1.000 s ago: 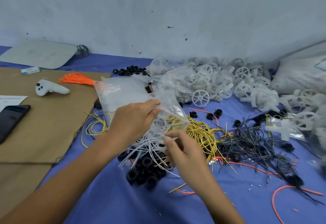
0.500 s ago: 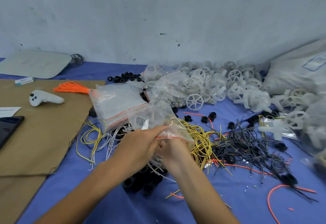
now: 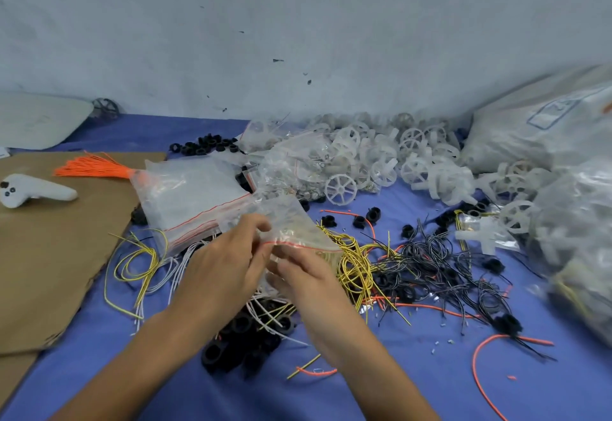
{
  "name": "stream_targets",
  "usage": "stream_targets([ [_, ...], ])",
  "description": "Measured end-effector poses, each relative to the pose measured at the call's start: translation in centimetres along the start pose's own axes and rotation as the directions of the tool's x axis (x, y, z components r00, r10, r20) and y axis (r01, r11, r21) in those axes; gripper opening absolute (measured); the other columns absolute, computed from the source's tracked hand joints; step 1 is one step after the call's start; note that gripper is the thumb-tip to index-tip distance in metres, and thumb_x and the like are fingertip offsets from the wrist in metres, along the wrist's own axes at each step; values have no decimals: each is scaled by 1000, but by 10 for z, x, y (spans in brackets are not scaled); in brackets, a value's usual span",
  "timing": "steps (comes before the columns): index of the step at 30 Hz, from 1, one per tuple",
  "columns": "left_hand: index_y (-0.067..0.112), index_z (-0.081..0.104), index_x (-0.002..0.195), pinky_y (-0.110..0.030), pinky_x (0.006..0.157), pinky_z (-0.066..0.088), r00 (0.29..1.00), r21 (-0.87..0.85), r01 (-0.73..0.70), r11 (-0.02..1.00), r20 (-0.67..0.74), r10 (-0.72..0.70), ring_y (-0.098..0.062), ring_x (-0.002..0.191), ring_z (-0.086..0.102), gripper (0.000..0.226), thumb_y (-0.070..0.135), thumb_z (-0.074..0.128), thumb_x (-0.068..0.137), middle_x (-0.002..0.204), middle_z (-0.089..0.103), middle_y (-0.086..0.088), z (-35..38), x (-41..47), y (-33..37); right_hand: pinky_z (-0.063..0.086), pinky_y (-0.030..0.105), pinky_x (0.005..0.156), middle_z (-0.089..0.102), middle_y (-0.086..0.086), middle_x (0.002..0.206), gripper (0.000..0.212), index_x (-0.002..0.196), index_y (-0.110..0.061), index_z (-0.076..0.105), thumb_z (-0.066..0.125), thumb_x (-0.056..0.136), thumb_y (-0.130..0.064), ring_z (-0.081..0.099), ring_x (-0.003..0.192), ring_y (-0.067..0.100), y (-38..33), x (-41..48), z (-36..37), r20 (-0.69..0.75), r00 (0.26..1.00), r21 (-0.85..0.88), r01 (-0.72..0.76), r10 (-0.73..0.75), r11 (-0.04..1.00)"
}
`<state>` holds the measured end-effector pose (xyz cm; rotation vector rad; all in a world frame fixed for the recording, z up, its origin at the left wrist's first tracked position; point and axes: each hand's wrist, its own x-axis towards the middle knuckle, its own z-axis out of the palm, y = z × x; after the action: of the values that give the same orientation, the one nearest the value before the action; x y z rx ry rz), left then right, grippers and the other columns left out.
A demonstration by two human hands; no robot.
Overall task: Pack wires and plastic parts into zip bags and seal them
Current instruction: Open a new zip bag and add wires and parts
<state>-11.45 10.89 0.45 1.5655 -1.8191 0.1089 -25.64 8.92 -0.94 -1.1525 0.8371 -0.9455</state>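
Note:
A small clear zip bag [image 3: 291,225] with a red seal line hangs between my hands over the blue cloth. My left hand [image 3: 228,261] pinches the bag's mouth at its left end. My right hand [image 3: 301,275] holds the bag from below, near the seal, its fingertips blurred. Under my hands lie white wires [image 3: 172,271], black plastic rings [image 3: 245,338] and a tangle of yellow wires [image 3: 351,261]. Black wires [image 3: 440,261] spread to the right. White plastic wheels [image 3: 381,162] are heaped at the back.
A stack of empty zip bags [image 3: 192,198] lies left of centre beside orange wires [image 3: 96,167]. Brown cardboard [image 3: 49,248] with a white controller [image 3: 29,190] covers the left. Large filled plastic bags [image 3: 569,215] crowd the right edge. The wall [image 3: 298,23] is close behind.
The bag's mouth has turned toward me and now shows its red seal line. Both hands came together at that seal, then the right slid slightly right.

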Motion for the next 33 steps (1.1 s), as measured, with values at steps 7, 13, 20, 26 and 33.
stream_targets([
  [7,30,34,97,-43,54,48,998,15,-20,1000,52,20,-34,62,59,17,23,50,95,76,56,7,-7,1,5,47,27,68,65,-10,79,14,95,-28,69,61,92,-17,56,69,6,-11,-18,-90,-167,916,-786,100,-365,610],
  [13,28,60,97,-39,46,49,984,218,-106,970,163,71,-32,65,61,36,-2,64,78,102,58,3,-11,6,14,45,34,77,62,-7,96,12,97,-21,59,60,92,-33,59,92,17,14,17,-125,-226,920,-912,-85,-319,400],
  [20,29,64,116,-41,53,52,993,174,-49,984,118,28,-29,82,66,44,1,64,83,111,58,6,-12,8,10,49,36,71,64,0,94,18,97,-18,61,44,96,-25,57,93,25,17,28,-127,-158,962,-978,-122,-221,168],
  [26,28,62,125,-41,61,52,995,121,-3,993,100,-9,-26,87,65,37,11,58,92,115,56,8,-11,8,9,41,35,70,60,-1,89,18,100,-17,61,45,100,-23,54,84,19,2,24,-135,-223,921,-891,-60,-319,450],
  [33,32,53,135,-39,64,51,993,112,17,994,111,-30,-19,80,61,43,22,58,93,118,50,12,-9,9,9,52,27,56,68,1,90,16,97,-21,59,45,102,-16,63,69,11,-32,7,-148,-394,876,-353,136,-279,926],
])
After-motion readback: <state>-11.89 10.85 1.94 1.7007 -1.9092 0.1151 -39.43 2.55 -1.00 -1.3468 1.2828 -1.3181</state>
